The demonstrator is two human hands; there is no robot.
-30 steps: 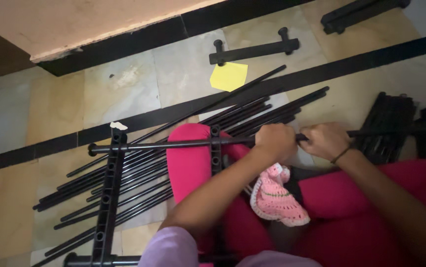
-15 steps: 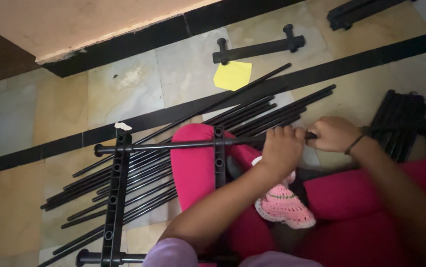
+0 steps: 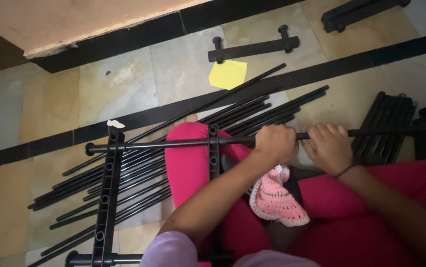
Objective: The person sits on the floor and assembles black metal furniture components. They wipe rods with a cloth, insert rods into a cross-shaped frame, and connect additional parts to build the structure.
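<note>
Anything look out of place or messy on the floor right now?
Mostly orderly. Both hands, left and right, grip one black rod threaded through two holed bars. The spare rods lie in a loose, fanned pile rather than a neat stack. A yellow paper and a small white scrap lie stray on the tiles. No damage is visible.

Pale marble floor tiles [image 3: 124, 79] with black border strips [image 3: 321, 69] are lying under dim light; a beige wall [image 3: 74, 20] is standing far.
</note>
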